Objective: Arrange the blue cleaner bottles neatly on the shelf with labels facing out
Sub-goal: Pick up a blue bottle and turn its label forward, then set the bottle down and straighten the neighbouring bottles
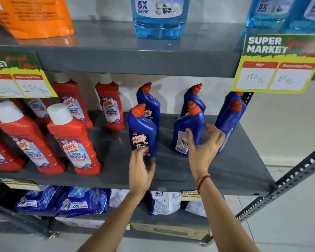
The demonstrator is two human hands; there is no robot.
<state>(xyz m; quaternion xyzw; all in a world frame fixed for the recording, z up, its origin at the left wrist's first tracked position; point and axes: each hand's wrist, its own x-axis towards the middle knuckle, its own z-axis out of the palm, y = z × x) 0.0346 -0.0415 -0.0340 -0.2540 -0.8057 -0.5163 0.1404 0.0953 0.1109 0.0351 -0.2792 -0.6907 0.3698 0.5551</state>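
Several blue cleaner bottles with orange caps stand on the grey middle shelf. The front-left blue bottle shows its Harpic label; my left hand is just below its base, fingertips at the label, fingers apart. The front-middle blue bottle has its back label facing out. In front of that bottle my right hand is spread open, touching or very near it. Behind stand a back-left blue bottle and a back-middle blue bottle. Two more blue bottles stand at the right.
Red bathroom cleaner bottles fill the shelf's left half. Yellow price tags hang from the upper shelf, which carries pale blue liquid bottles and an orange pouch. Detergent packs lie on the shelf below. A perforated metal brace runs at right.
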